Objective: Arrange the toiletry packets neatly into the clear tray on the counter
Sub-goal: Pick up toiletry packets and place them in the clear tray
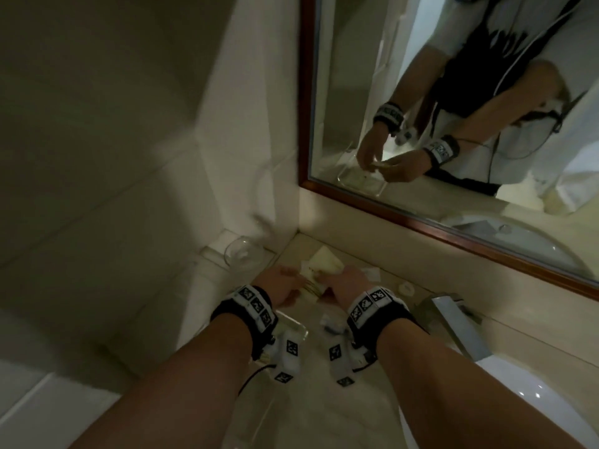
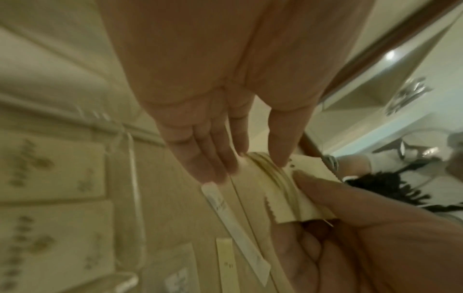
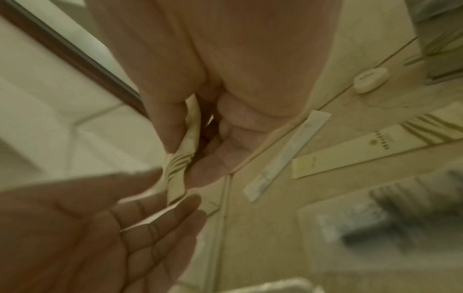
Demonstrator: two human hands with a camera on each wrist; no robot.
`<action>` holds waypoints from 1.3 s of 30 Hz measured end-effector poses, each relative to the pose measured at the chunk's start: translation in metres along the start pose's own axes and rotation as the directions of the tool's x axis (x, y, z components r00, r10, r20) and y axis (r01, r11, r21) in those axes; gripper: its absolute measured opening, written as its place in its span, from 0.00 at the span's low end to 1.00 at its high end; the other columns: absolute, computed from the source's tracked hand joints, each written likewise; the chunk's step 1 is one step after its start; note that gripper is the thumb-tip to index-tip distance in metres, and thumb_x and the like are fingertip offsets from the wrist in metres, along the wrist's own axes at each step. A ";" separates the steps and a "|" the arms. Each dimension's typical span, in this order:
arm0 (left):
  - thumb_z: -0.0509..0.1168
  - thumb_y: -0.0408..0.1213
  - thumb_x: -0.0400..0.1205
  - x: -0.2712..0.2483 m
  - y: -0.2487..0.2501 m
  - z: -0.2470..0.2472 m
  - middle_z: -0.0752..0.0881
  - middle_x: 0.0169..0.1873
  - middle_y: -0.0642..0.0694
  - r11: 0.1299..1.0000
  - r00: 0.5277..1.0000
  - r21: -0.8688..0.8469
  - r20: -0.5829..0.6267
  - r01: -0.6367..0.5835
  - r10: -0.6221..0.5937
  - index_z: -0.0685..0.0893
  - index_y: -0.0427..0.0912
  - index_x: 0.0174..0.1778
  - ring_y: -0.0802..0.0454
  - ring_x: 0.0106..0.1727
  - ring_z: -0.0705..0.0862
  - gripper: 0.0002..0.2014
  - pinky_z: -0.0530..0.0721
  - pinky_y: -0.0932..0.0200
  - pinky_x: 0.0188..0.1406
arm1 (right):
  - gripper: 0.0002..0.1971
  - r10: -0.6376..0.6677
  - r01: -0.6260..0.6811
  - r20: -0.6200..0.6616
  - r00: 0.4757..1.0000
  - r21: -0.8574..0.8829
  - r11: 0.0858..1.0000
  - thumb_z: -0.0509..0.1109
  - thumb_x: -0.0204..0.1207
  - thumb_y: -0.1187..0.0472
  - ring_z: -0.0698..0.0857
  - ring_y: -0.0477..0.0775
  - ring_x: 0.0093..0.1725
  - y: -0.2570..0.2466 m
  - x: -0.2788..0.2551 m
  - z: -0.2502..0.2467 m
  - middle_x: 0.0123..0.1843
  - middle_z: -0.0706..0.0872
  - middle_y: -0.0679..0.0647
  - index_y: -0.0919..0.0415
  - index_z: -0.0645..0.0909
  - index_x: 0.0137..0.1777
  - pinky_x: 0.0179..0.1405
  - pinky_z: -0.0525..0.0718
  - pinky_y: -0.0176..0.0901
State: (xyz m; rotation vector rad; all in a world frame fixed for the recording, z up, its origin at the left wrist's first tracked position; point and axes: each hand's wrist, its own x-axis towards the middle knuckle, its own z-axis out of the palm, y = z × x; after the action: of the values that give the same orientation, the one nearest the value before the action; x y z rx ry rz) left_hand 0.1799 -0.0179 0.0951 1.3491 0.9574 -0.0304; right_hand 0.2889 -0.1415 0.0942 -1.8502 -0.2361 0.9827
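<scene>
My right hand pinches a cream packet with gold stripes between thumb and fingers, above the counter. My left hand is flat with straight fingers, its tips touching that same packet. In the head view both hands meet just beyond the clear tray. The tray holds cream packets laid side by side. A long thin white packet and a cream strip packet lie loose on the counter.
A stemmed glass stands in the left corner by the wall. The framed mirror runs along the back. A round soap, the chrome faucet and the sink basin are to the right.
</scene>
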 end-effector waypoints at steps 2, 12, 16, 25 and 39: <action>0.72 0.29 0.80 -0.024 -0.002 -0.015 0.86 0.34 0.42 0.999 0.999 -0.042 0.040 -0.018 0.019 0.84 0.39 0.46 0.46 0.36 0.85 0.03 0.87 0.49 0.49 | 0.08 -0.025 0.023 0.027 0.999 0.049 0.999 0.79 0.74 0.61 0.90 0.57 0.35 -0.010 -0.018 0.013 0.34 0.90 0.57 0.66 0.86 0.47 0.35 0.89 0.44; 0.74 0.25 0.77 -0.124 -0.048 -0.105 0.90 0.43 0.32 0.999 0.995 -0.007 -0.096 -0.033 0.032 0.81 0.36 0.43 0.42 0.39 0.88 0.07 0.90 0.49 0.42 | 0.06 -0.142 0.147 0.102 0.985 -0.039 0.988 0.79 0.72 0.57 0.82 0.56 0.29 -0.010 -0.072 0.093 0.32 0.90 0.59 0.58 0.89 0.38 0.30 0.78 0.46; 0.74 0.27 0.78 -0.145 -0.072 -0.126 0.88 0.32 0.37 0.999 0.988 -0.045 -0.154 -0.019 0.012 0.82 0.35 0.45 0.47 0.29 0.85 0.06 0.89 0.52 0.35 | 0.09 -0.160 0.172 0.123 0.979 -0.095 0.980 0.80 0.72 0.57 0.86 0.55 0.31 -0.005 -0.079 0.117 0.36 0.93 0.58 0.57 0.88 0.50 0.31 0.82 0.44; 0.63 0.31 0.87 -0.155 -0.112 -0.120 0.87 0.36 0.35 0.986 0.957 -0.151 -0.267 0.072 -0.111 0.79 0.35 0.50 0.46 0.29 0.87 0.03 0.88 0.53 0.29 | 0.09 -0.047 0.063 0.118 0.992 -0.139 0.988 0.72 0.76 0.71 0.87 0.59 0.29 0.022 -0.078 0.143 0.39 0.90 0.62 0.56 0.85 0.41 0.34 0.89 0.49; 0.60 0.32 0.88 -0.135 -0.171 -0.112 0.86 0.47 0.35 0.920 0.905 -0.297 -0.262 0.256 -0.336 0.78 0.39 0.47 0.43 0.37 0.85 0.05 0.86 0.51 0.37 | 0.15 0.166 -0.091 0.164 0.972 -0.388 0.917 0.63 0.82 0.72 0.87 0.67 0.54 0.106 -0.022 0.175 0.57 0.87 0.60 0.54 0.87 0.48 0.57 0.89 0.58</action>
State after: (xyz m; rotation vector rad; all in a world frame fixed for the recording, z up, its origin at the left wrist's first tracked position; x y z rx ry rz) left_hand -0.0597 -0.0398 0.0473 0.9725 1.3808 0.0713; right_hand 0.1231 -0.0875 -0.0147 -2.1402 -0.4535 1.2832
